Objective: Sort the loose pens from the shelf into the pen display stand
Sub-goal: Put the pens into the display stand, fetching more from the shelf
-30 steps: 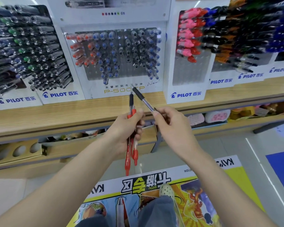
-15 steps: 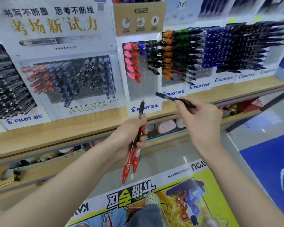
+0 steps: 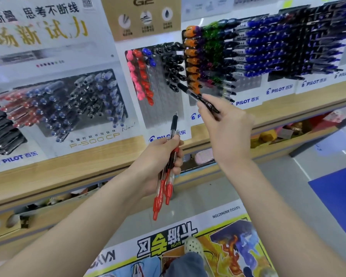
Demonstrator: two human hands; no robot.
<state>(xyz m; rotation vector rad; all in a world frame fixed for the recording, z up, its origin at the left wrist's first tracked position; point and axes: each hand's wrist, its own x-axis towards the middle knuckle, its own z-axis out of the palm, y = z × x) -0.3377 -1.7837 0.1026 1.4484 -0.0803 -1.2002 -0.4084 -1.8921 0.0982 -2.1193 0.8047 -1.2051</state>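
Right hand (image 3: 228, 132), fingers clamped on a black pen (image 3: 189, 93), aims its long axis up-left at the pen display stand's (image 3: 162, 112) black column (image 3: 174, 66) just beside the tip; left hand (image 3: 158, 162) grips red pens (image 3: 161, 194) below.

A stationery shop: branded pen racks (image 3: 218, 62) stand in rows on a wooden shelf (image 3: 68, 172), with advertising posters (image 3: 48, 27) above.
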